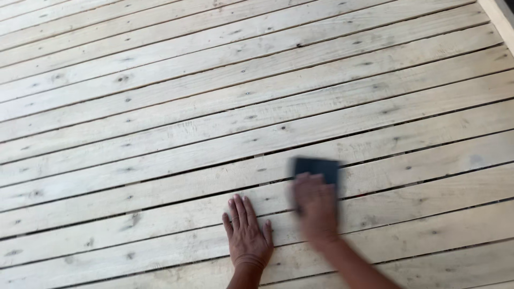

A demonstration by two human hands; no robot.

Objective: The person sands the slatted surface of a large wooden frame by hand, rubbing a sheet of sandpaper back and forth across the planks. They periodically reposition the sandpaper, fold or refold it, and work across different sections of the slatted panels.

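Pressing flat on the pale wooden slats (160,134), the left hand (246,235) lies palm down with its fingers straight and close together, grasping nothing. Just beside it, the right hand (317,210) is blurred and lies on top of a dark rectangular sanding block (317,170), its fingers spread over the near part of the block; whether they curl round its edges cannot be told through the blur. That block sits on the slats beyond the left hand's fingertips and a little to their right, its far edge showing past the right hand. Narrow dark gaps run between the knotted boards, slanting across the whole view, and a lighter board edge (500,21) crosses the far right corner, well apart from the block.
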